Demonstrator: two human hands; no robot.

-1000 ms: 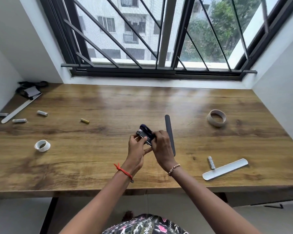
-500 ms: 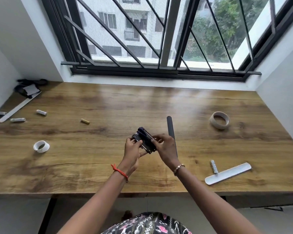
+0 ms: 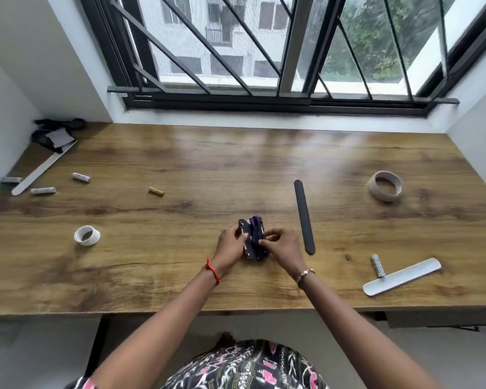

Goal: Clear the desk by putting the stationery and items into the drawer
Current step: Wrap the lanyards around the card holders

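A barred window (image 3: 264,51) spans the far wall, with white walls closing in on both sides. Below it a wide wooden desk (image 3: 236,164) fills the alcove. Under its front edge at the right hangs a panel (image 3: 438,318) that may be the drawer; nothing there shows open.

On the right lie a white strip (image 3: 401,277), a dark strip (image 3: 304,216) pointing away from the person, and a tape roll (image 3: 385,186). On the left are another white strip (image 3: 42,167), a smaller tape roll (image 3: 86,235) and a dark heap (image 3: 58,133) in the far corner. Short sticks are scattered to both sides, one of them yellow (image 3: 156,191).

At the near middle, the left hand (image 3: 230,245) and the right hand (image 3: 282,247) meet on a dark blue stapler (image 3: 253,237), blurred here. The left hand's fingers curl round its left side and the right hand's fingertips pinch its right side. Its long axis runs roughly away from the person, parallel to the dark strip just beside it. Whether it rests on the wood or hangs just above, I cannot tell. If that panel is the drawer, the stapler must travel right and down, so the right hand looks better placed to carry it.
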